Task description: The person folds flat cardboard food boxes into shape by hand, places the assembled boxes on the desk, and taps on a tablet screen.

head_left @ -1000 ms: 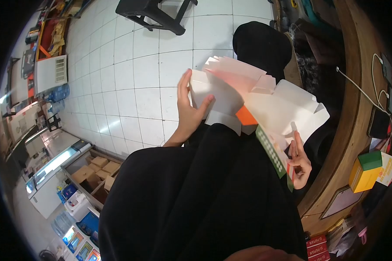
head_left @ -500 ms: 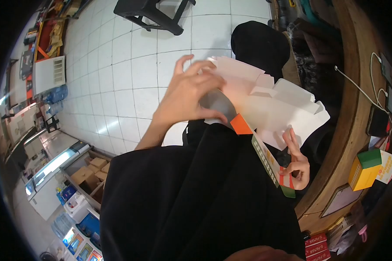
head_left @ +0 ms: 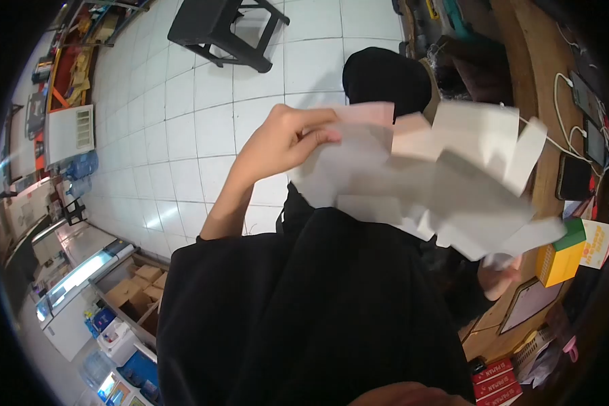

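Note:
An unfolded cardboard box [head_left: 365, 159], its plain white inner side up, spreads above my lap with its flaps and creases standing out. My left hand [head_left: 284, 139] pinches its left edge between thumb and fingers. At the lower right corner of the box is my right hand [head_left: 499, 277], blurred and partly hidden behind a flap. Whether its fingers grip the cardboard cannot be made out. Motion smears the right part of the box.
A black stool [head_left: 213, 30] stands on the white tiled floor. Along the right runs a wooden table [head_left: 531, 61] with cables, a dark phone [head_left: 575, 177] and a yellow and green box [head_left: 557, 264]. Red boxes [head_left: 497, 382] lie at lower right.
The box has flattened and turned, so its printed orange and green parts no longer show. My right hand has moved right. My left fingers have closed on the box's edge.

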`<state>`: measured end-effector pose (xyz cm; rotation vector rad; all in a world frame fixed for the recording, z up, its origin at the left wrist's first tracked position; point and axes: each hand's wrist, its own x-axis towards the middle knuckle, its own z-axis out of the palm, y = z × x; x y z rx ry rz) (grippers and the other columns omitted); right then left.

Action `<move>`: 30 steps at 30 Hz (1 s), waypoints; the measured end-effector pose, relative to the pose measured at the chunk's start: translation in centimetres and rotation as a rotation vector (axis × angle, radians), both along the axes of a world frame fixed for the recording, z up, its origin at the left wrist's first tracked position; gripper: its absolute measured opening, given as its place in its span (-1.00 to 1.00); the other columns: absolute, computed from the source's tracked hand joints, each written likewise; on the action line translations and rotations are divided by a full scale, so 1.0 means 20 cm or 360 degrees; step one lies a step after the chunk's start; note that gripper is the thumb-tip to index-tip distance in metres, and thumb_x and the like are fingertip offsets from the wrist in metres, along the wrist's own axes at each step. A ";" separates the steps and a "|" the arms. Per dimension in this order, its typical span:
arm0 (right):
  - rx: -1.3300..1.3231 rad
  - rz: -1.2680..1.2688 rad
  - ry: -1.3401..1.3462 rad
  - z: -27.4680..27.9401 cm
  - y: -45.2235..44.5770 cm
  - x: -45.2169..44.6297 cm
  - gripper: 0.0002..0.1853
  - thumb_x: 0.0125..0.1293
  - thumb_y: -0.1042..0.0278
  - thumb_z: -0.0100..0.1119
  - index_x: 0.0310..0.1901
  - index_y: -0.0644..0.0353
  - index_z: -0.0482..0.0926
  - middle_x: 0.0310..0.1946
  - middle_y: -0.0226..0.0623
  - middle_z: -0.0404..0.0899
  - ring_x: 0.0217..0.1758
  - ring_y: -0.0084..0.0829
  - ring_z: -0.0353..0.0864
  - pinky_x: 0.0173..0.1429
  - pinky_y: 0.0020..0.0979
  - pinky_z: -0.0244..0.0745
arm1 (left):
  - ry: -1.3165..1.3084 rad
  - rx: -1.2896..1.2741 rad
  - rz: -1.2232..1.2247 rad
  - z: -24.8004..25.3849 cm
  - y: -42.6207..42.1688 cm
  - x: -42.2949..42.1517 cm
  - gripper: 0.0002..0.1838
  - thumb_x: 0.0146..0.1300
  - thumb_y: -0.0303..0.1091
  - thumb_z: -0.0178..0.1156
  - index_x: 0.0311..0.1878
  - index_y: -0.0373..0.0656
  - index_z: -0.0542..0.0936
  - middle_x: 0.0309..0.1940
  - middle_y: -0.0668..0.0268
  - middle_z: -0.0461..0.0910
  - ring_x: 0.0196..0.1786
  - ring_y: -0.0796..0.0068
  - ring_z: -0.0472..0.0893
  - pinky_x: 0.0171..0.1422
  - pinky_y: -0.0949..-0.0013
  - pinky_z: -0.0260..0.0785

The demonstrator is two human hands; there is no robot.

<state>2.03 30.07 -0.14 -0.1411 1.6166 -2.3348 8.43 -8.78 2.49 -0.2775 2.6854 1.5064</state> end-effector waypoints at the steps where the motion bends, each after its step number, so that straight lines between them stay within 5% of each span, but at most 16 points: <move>1: -0.0367 -0.0027 -0.0064 0.00 -0.03 -0.05 -0.20 0.05 -0.04 0.19 0.19 0.30 0.10 0.05 -0.15 0.28 0.02 -0.35 0.33 0.04 -0.32 0.27 | 0.0025 0.0089 0.0007 -0.02 0.00 -0.04 -0.90 0.07 -0.42 0.11 -0.36 -0.24 0.52 -0.67 0.19 0.46 -0.73 0.33 0.23 -0.59 0.47 0.13; 4: -0.0965 0.0486 -0.0139 0.02 -0.23 -0.17 0.04 -0.09 -0.32 0.15 0.29 0.18 -0.05 0.25 -0.08 0.03 0.30 -0.20 0.05 0.25 -0.06 0.10 | 0.0031 0.0244 -0.0062 -0.11 0.01 -0.11 -0.88 0.13 -0.41 0.06 -0.32 -0.25 0.50 -0.69 0.17 0.42 -0.71 0.35 0.16 -0.57 0.46 0.11; 6: -0.0004 0.0564 0.0111 -0.34 0.00 -0.10 -0.08 -0.09 -0.01 0.28 0.25 0.18 0.02 0.19 -0.12 0.15 0.25 -0.16 0.15 0.27 -0.05 0.06 | -0.0034 0.0181 -0.0230 -0.16 0.01 -0.13 -0.86 0.15 -0.37 0.06 -0.30 -0.24 0.49 -0.70 0.16 0.41 -0.69 0.36 0.15 -0.56 0.44 0.09; 9: -0.0170 0.0196 -0.0504 -0.15 -0.33 0.06 -0.42 0.00 0.48 0.25 0.09 0.25 0.26 -0.05 -0.25 0.39 0.04 -0.30 0.38 0.11 -0.32 0.26 | -0.0264 0.0046 -0.0295 -0.19 -0.07 -0.11 -0.79 0.13 -0.32 0.10 -0.20 -0.20 0.50 -0.66 0.12 0.43 -0.65 0.33 0.24 -0.48 0.44 0.17; 13: 0.0219 0.0568 -0.0853 -0.41 -0.22 0.29 -0.50 0.10 0.36 0.18 0.09 0.21 0.27 -0.01 -0.27 0.35 0.07 -0.40 0.33 0.09 -0.39 0.26 | -0.0214 0.0050 -0.0318 -0.26 -0.20 -0.06 -0.77 0.11 -0.34 0.09 -0.17 -0.22 0.50 -0.54 0.20 0.54 -0.56 0.46 0.42 -0.35 0.53 0.30; 16: -0.0176 0.0924 -0.1184 -0.45 -0.25 0.34 -0.56 0.20 0.33 0.04 0.12 0.19 0.28 0.13 -0.21 0.24 0.19 -0.41 0.23 0.16 -0.34 0.22 | -0.0357 0.0427 -0.0501 -0.31 -0.27 -0.06 -0.71 0.09 -0.30 0.09 -0.16 -0.25 0.52 -0.31 0.27 0.60 -0.32 0.40 0.57 -0.12 0.46 0.40; 17: -0.0420 0.1050 -0.1304 -0.43 -0.29 0.34 -0.58 0.23 0.32 -0.02 0.13 0.18 0.29 0.18 -0.18 0.18 0.24 -0.41 0.19 0.19 -0.31 0.20 | -0.0542 0.1008 -0.0504 -0.32 -0.26 -0.07 -0.51 0.17 0.03 -0.03 -0.13 -0.25 0.53 -0.23 0.25 0.58 -0.11 0.36 0.56 0.04 0.39 0.36; 20: -0.0102 0.1036 -0.1654 -0.28 -0.31 0.32 -0.68 0.25 0.37 -0.04 0.04 0.21 0.39 0.22 0.00 0.12 0.33 -0.26 0.06 0.29 -0.10 0.05 | -0.0976 0.0955 -0.0213 -0.36 -0.22 -0.06 -0.21 0.12 0.36 -0.28 -0.06 -0.24 0.50 -0.16 0.20 0.55 0.03 0.33 0.48 0.14 0.37 0.28; 23: -0.0632 0.1016 -0.0408 -0.34 -0.30 0.41 -0.71 0.18 0.40 0.03 -0.04 0.20 0.42 0.18 0.12 0.14 0.28 -0.04 0.10 0.27 -0.04 0.08 | -0.0831 0.0859 -0.0330 -0.39 -0.19 -0.05 -0.02 0.00 0.51 -0.50 0.01 -0.24 0.45 -0.12 0.15 0.53 0.03 0.32 0.47 0.14 0.36 0.26; 24: -0.0730 0.1018 -0.0155 -0.33 -0.31 0.40 -0.69 0.16 0.39 0.04 -0.03 0.17 0.41 0.18 0.11 0.15 0.25 -0.04 0.17 0.25 -0.07 0.15 | -0.0767 0.0944 -0.0281 -0.40 -0.18 -0.04 -0.13 0.08 0.40 -0.45 -0.01 -0.23 0.47 -0.15 0.16 0.54 0.00 0.35 0.48 0.11 0.38 0.27; 25: -0.0704 0.1046 -0.0168 -0.31 -0.29 0.36 -0.82 0.18 0.45 0.02 -0.16 0.11 0.45 0.11 0.14 0.25 0.19 0.12 0.21 0.13 0.11 0.23 | -0.0700 0.1026 -0.0231 -0.41 -0.18 -0.03 -0.23 0.15 0.29 -0.39 -0.03 -0.22 0.48 -0.18 0.17 0.55 -0.03 0.39 0.50 0.08 0.41 0.28; 28: -0.0996 0.0653 -0.0379 -0.32 -0.24 0.36 -0.80 0.22 0.40 -0.02 -0.09 0.06 0.42 0.06 0.10 0.33 0.15 0.11 0.27 0.11 0.05 0.28 | -0.0273 0.0845 0.0321 -0.47 -0.23 0.04 -0.44 0.23 0.11 -0.20 -0.01 -0.20 0.45 -0.17 0.19 0.53 -0.07 0.42 0.50 0.06 0.45 0.27; 30: -0.0766 0.0385 -0.0300 -0.28 -0.22 0.34 -0.72 0.29 0.31 -0.10 0.04 0.03 0.32 0.00 -0.15 0.43 0.09 0.05 0.34 0.08 0.01 0.32 | -0.0040 0.0627 0.0604 -0.54 -0.22 0.09 -0.51 0.22 0.00 -0.08 0.05 -0.19 0.37 -0.12 0.21 0.49 -0.05 0.42 0.47 0.06 0.46 0.26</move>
